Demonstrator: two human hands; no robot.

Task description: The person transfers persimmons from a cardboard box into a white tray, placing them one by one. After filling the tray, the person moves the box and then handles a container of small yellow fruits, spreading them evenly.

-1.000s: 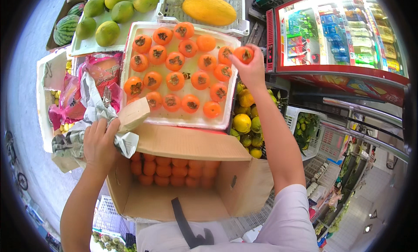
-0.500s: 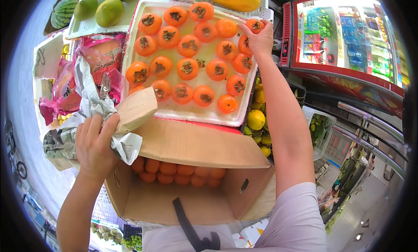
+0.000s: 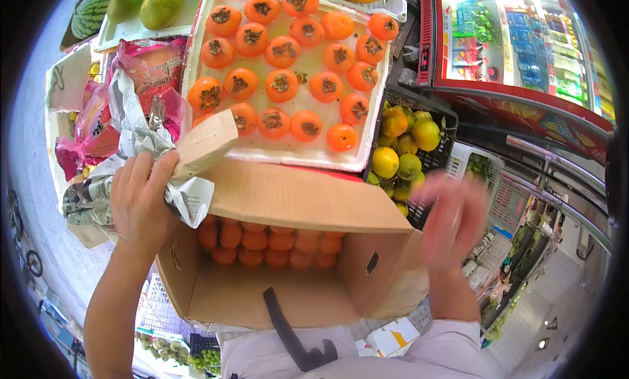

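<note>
A brown cardboard box (image 3: 262, 305) stands before me with its top open, rows of orange persimmons (image 3: 276, 256) along its far inner wall. My left hand (image 3: 139, 192) is closed on crumpled newspaper (image 3: 134, 125) and the folded cardboard flap at the box's left corner. Beyond the box lies a white foam tray (image 3: 262, 151) of spaced-out persimmons (image 3: 280, 85), most showing their dry calyxes. My right hand (image 3: 454, 218), smeared by motion, is over the box's right side near the citrus crate. Its thumb and fingers look apart, and I see nothing in them.
A black crate (image 3: 447, 135) of yellow-green citrus (image 3: 406, 157) stands right of the tray. Pink-wrapped fruit (image 3: 149, 74) sits left, with large green fruit (image 3: 162, 8) and a watermelon (image 3: 94, 13) behind. A lit drinks cooler (image 3: 517, 94) stands at the far right.
My right hand has left a persimmon at the tray's far right corner and drawn back toward me, right of the box. My left hand keeps its hold. The view has shifted slightly.
</note>
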